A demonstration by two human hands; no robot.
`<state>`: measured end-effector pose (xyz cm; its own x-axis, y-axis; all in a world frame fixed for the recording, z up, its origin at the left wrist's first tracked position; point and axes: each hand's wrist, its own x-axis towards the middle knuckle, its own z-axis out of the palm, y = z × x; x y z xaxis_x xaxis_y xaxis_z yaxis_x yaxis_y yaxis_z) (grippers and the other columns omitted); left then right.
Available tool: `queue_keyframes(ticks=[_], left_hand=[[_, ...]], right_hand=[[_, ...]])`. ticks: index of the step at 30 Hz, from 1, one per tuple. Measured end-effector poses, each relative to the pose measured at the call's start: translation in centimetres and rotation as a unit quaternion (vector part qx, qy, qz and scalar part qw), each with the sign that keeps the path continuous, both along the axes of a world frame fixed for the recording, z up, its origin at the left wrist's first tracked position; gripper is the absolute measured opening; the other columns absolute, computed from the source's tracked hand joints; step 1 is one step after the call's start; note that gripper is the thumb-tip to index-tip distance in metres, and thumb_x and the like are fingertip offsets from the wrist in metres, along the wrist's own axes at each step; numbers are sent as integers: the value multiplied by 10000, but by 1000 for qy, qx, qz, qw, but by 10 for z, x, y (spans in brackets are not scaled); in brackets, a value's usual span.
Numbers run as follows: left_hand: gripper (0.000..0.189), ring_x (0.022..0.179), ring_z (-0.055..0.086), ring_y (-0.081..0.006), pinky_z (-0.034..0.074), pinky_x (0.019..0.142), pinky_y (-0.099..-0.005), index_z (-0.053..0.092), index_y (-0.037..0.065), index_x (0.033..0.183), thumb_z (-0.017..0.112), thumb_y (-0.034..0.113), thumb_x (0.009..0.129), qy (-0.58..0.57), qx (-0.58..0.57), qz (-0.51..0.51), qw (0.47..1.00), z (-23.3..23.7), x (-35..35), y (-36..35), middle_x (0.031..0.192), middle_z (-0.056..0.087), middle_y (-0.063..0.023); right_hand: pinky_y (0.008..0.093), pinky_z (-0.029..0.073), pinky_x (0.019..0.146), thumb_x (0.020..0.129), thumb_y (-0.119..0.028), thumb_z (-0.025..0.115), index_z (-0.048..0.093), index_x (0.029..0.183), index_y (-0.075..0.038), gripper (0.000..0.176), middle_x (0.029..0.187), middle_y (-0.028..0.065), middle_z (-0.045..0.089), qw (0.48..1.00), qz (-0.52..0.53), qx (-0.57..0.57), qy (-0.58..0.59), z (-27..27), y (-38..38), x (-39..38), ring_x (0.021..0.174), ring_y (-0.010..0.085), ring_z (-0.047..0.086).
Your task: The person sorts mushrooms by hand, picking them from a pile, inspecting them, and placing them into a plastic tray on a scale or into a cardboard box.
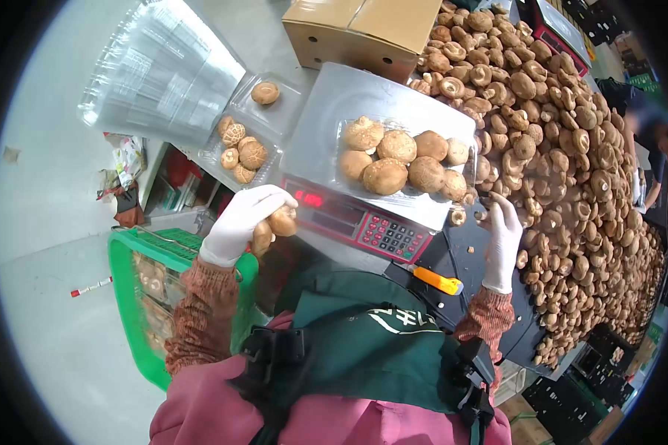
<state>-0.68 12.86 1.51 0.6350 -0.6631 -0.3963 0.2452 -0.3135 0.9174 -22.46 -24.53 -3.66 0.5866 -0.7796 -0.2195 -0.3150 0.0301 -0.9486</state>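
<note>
My left hand, in a white glove, is wrapped round a couple of brown mushrooms at the front left of the scale. On the scale's plate rests a clear tray holding several mushrooms. The red display is lit, its digits too blurred to read surely. My right hand, also gloved, is at the edge of the big mushroom pile, right of the scale. Its fingers are bent near a small mushroom piece; what they pinch is too small to make out.
Stacked clear trays stand at the upper left, beside an open pack of mushrooms. A cardboard box is behind the scale. A yellow cutter lies in front. A green basket holds packs. Another person is at far right.
</note>
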Motion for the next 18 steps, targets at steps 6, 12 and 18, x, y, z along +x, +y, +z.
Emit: queue_keyframes(ticks=[6, 12, 18], left_hand=[[406, 876, 622, -141, 481, 845, -289, 656, -23, 1128, 438, 309, 1046, 92, 6, -59, 994, -8, 15, -34, 899, 674, -61], [334, 882, 617, -136, 478, 868, -291, 671, -2, 1043, 491, 279, 1025, 90, 80, -147, 982, -30, 37, -59, 891, 682, -67], [221, 922, 593, -123, 462, 869, -280, 630, -2, 943, 547, 192, 1006, 7, 79, -163, 983, -19, 43, -65, 922, 644, -39]], right_hand=[[210, 467, 654, 1002, -157, 583, 653, 1214, 10, 279, 908, -6, 651, 995, 89, 35, 17, -4, 1, 27, 721, 50, 565], [200, 458, 625, 996, -156, 605, 622, 1225, 12, 285, 904, -17, 650, 985, 130, 111, 10, -4, 0, 37, 709, 38, 573], [200, 452, 588, 977, -98, 597, 618, 1176, 23, 233, 755, -3, 626, 990, 88, 109, -1, 13, 12, 46, 644, 46, 564]])
